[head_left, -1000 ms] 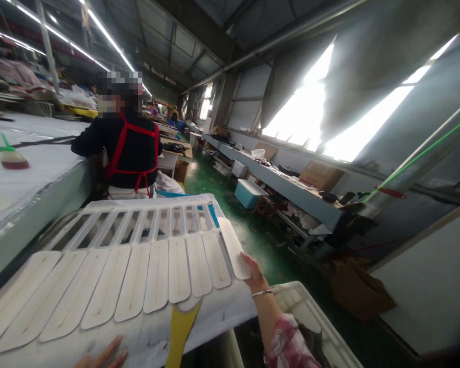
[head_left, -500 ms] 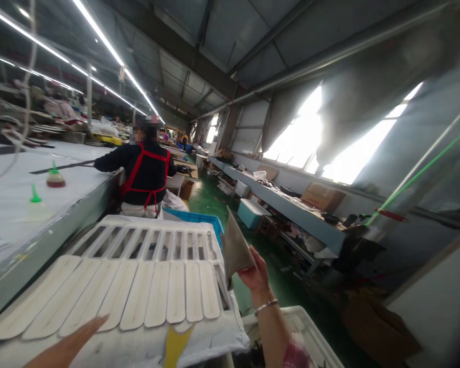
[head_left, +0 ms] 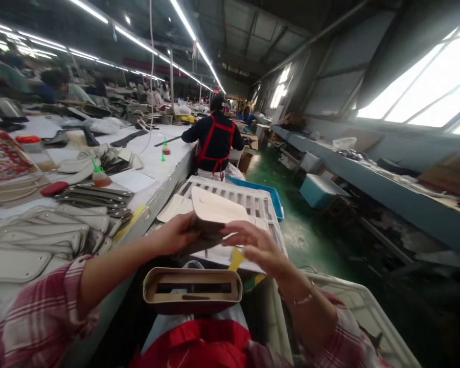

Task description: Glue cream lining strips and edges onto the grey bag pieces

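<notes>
My left hand [head_left: 178, 232] is closed on the near left edge of a flat bag panel [head_left: 216, 204], pale cream on its upper face and dark grey-brown beneath. At the panel's right edge, my right hand [head_left: 258, 248] has its fingers stretched out and apart, the tips at or just touching the edge. Below both hands, an open, cream-lined bag body [head_left: 191, 301] sits at my lap. Behind the panel stands a white slatted rack [head_left: 266, 197] with pale rounded strips [head_left: 174, 207] on it, partly hidden by my hands. A yellow scraper-like piece [head_left: 236, 259] shows under my right hand.
On the left table [head_left: 168, 176] lie stacked grey panels [head_left: 94, 199], pale panels [head_left: 19, 260] and green-tipped glue bottles [head_left: 100, 176]. A person in red straps [head_left: 216, 140] is ahead. A blue crate [head_left: 278, 204] stands behind the rack, a white bin [head_left: 362, 291] at right.
The view has turned left and down. The panel, earlier in my right hand beside the rack, is now before me in my left hand. My right hand's fingers have opened.
</notes>
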{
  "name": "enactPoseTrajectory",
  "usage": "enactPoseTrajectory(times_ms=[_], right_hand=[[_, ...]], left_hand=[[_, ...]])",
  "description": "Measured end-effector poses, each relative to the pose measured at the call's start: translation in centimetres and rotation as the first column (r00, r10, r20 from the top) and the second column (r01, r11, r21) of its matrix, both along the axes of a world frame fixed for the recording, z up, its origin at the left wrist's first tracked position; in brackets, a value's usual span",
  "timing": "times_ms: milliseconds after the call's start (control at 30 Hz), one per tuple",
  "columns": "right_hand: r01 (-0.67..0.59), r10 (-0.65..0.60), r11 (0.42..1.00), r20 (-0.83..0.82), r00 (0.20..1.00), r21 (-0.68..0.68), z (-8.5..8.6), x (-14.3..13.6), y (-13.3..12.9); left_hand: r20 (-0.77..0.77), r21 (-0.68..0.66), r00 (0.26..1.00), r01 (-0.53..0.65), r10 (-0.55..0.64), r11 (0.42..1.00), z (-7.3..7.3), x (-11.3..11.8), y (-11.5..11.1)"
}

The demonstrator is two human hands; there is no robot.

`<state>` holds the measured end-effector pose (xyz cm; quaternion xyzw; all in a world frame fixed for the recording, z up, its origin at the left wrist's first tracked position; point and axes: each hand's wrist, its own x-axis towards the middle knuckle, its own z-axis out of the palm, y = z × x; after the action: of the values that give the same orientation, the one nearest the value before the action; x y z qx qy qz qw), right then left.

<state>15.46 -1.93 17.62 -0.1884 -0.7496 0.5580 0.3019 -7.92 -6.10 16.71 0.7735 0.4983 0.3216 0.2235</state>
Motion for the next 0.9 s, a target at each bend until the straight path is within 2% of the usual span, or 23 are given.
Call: enactPoseTrajectory(times_ms=[33,67,100,133,167,200,300,400,467,567,633,733,833,900], right_hand=[[0.113,-0.132,0.963,0.063,0.989,0.244,0.0,0.9,-0.4],[0.187,-0.258,0.870,0.099,0.961,0.457,-0.2,1.5,-0.6],[0.209,-0.351,0.764,0.122,0.928,0.610,-0.7,1.9,-0.7],[0.189,-0.401,0.686,0.149,0.904,0.702,-1.3,2.0,-0.7],[0.148,-0.418,0.652,0.189,0.889,0.744,-2.0,1.9,-0.6],[0.106,-0.412,0.650,0.233,0.881,0.752,-2.7,1.6,-0.4],[0.039,-0.369,0.705,0.318,0.874,0.708,-4.6,0.3,0.2],[0.016,-0.342,0.744,0.360,0.868,0.667,-6.0,-0.5,0.1],[0.006,-0.343,0.764,0.398,0.851,0.645,-6.9,-0.6,-0.2],[0.032,-0.393,0.770,0.435,0.810,0.637,-8.7,-0.6,-0.7],[0.074,-0.460,0.739,0.421,0.782,0.670,-10.0,-0.5,-1.0],[0.091,-0.542,0.672,0.404,0.737,0.735,-11.2,-0.1,-1.4],[0.036,-0.568,0.642,0.444,0.693,0.766,-11.4,0.5,-1.9],[-0.027,-0.555,0.636,0.481,0.679,0.771,-11.1,0.8,-2.3]], left_hand=[[0.025,-0.014,0.998,0.058,-0.057,0.998,0.6,-0.7,-0.7],[0.047,-0.039,0.992,0.118,-0.116,0.992,1.2,-1.2,-1.4],[0.069,-0.079,0.983,0.175,-0.170,0.981,1.7,-1.5,-2.0],[0.094,-0.132,0.973,0.221,-0.209,0.966,2.1,-1.6,-2.6],[0.122,-0.190,0.963,0.258,-0.238,0.947,2.5,-1.6,-3.0],[0.152,-0.240,0.954,0.291,-0.260,0.926,2.7,-1.4,-3.4],[0.252,-0.342,0.921,0.372,-0.297,0.863,3.1,-1.1,-3.9],[0.387,-0.430,0.878,0.442,-0.281,0.787,3.0,-2.1,-3.8],[0.439,-0.494,0.876,0.423,-0.202,0.760,2.6,-3.4,-3.9],[0.419,-0.545,0.900,0.357,-0.123,0.759,1.1,-5.2,-4.4],[0.323,-0.540,0.938,0.293,-0.128,0.789,-0.4,-5.7,-5.0],[-0.012,-0.424,0.997,0.060,-0.072,0.904,-3.0,-5.4,-5.7],[-0.290,-0.267,0.957,-0.099,0.018,0.959,-5.2,-4.6,-6.0],[-0.325,-0.225,0.944,-0.142,0.063,0.964,-6.4,-4.5,-6.2]])
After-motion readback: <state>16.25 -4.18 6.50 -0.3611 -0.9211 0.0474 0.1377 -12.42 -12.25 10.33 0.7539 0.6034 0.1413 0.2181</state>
